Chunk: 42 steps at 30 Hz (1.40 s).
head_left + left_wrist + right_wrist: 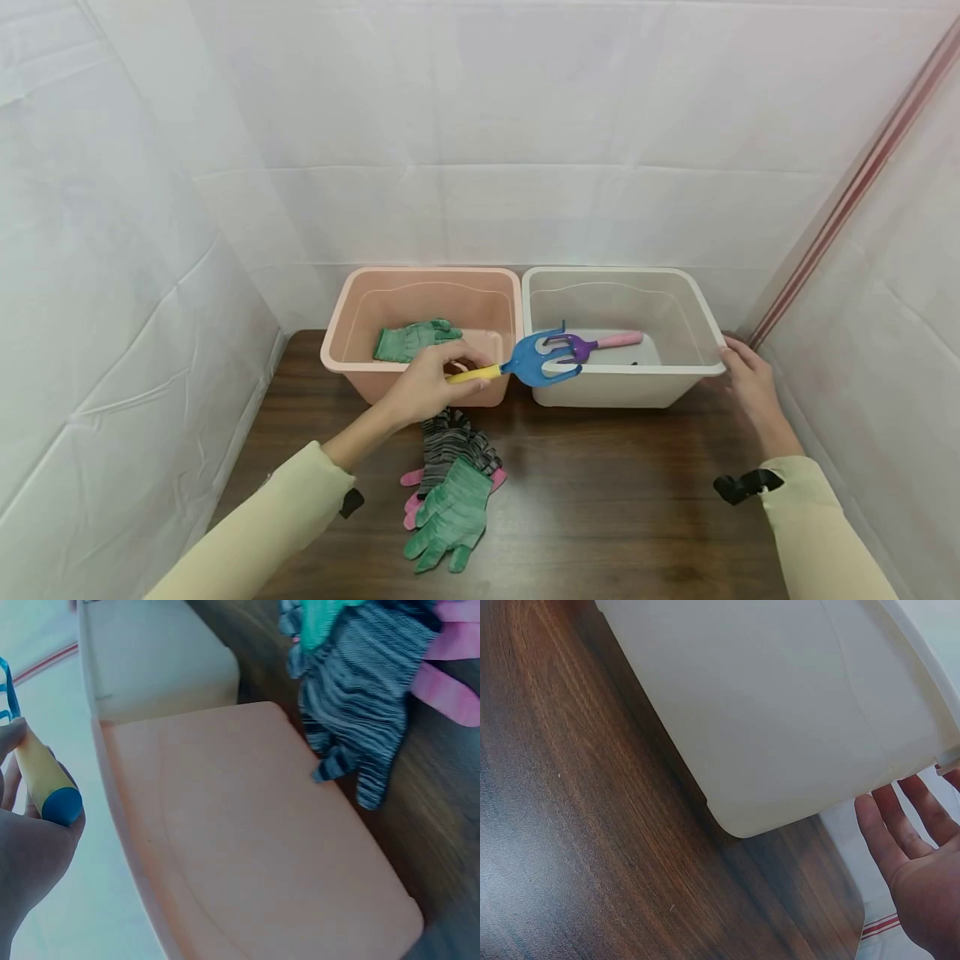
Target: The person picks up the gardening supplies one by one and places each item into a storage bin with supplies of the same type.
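My left hand (423, 385) grips the yellow handle (480, 373) of a small garden hand fork with a blue pronged head (536, 360). The fork is over the gap between the pink bin (352, 365) and the white bin (622, 392), its prongs reaching over the white bin's front rim. A purple hand fork (579, 346) with a pink handle lies inside the white bin. My right hand (752, 387) touches that bin's right side at the rim, fingers (881, 832) fairly straight against the outer wall; its thumb is hidden in the right wrist view.
A green glove (416, 340) lies in the pink bin. In front, on the dark wood table (600, 500), a green glove (453, 521) overlaps a grey-black striped glove (450, 450), with pink glove fingers (412, 477) poking out beneath. White cloth walls (525, 125) stand behind and at both sides.
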Available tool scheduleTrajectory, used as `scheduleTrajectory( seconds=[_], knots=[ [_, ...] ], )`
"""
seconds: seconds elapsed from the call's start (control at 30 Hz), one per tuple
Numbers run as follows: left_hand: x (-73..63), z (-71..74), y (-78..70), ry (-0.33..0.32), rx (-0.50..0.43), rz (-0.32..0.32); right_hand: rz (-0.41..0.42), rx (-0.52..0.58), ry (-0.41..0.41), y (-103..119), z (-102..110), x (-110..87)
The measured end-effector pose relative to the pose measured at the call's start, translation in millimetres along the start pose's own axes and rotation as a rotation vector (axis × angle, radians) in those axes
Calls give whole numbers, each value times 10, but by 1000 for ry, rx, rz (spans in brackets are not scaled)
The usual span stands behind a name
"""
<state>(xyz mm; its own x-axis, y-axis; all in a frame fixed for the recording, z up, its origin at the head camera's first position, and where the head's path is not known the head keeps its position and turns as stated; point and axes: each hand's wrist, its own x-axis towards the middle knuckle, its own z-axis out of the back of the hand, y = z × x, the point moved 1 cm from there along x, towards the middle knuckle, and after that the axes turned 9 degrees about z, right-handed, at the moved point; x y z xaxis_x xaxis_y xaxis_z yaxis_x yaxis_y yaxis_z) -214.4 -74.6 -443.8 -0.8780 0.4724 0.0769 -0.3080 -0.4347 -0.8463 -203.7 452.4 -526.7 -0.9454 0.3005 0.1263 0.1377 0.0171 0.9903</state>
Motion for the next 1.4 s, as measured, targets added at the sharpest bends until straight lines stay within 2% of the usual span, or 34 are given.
scheduleTrajectory(
  seconds=[0.37,0.63,0.97,1.2,1.4],
  knots=[
    [314,-44,-188,-30,-41,-11,-10,30,0,14,26,-1],
    [470,-116,-244,-38,-61,-35,-10,45,-4,8,50,-10],
    [675,-248,-302,-39,-48,-79,-8,76,9,9,56,-12],
    [816,-370,-383,-32,-5,-53,-15,68,3,44,53,-9],
    [958,-491,-461,3,41,-53,-31,57,6,37,85,-10]
  ],
)
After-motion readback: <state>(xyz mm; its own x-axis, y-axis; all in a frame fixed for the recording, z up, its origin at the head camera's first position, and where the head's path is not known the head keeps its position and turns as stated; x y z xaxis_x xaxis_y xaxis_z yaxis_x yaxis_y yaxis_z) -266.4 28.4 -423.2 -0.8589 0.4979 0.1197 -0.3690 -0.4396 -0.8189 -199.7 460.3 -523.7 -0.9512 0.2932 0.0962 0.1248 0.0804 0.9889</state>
